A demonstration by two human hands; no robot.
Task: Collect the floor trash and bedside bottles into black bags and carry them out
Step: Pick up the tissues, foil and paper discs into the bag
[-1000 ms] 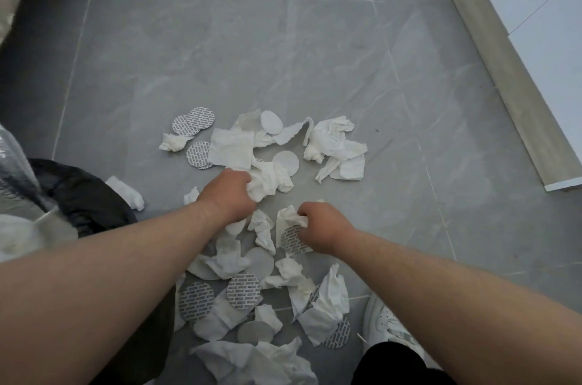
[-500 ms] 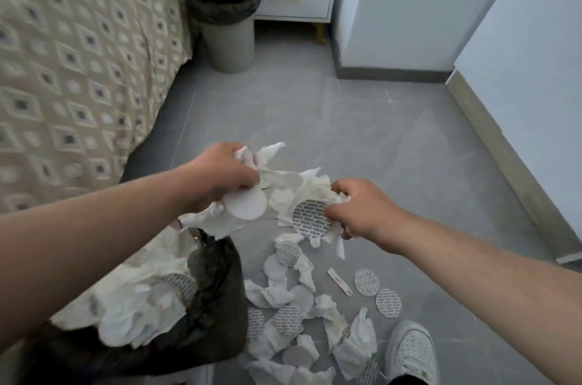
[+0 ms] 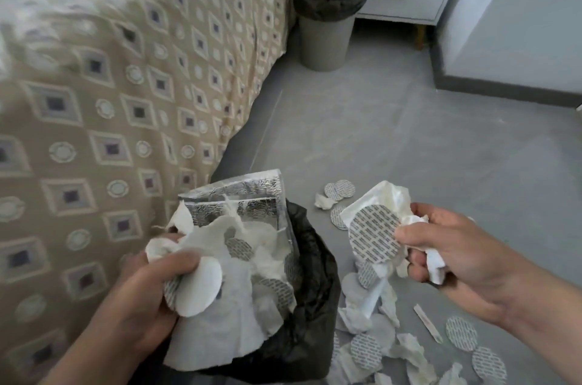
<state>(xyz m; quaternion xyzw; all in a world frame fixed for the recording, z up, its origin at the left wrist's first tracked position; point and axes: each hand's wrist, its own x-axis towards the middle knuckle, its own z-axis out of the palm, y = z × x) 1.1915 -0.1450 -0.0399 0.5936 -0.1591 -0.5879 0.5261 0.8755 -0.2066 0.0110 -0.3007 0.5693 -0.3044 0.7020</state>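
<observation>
Black bag (image 3: 302, 337) upright, mouth upward

Nothing is reading clearly: rows of fine grey print are showing on the round seal discs (image 3: 374, 235), too blurred to make out.

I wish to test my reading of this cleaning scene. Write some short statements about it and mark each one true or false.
1. The left hand grips tissue and round discs. True.
2. The right hand holds nothing. False: it grips tissue and a printed seal.
3. The black bag is empty. False: tissue and a silver pouch fill it.
4. The waste bin beside the bed has a dark liner. True.
5. Loose seals lie on the floor. True.
</observation>
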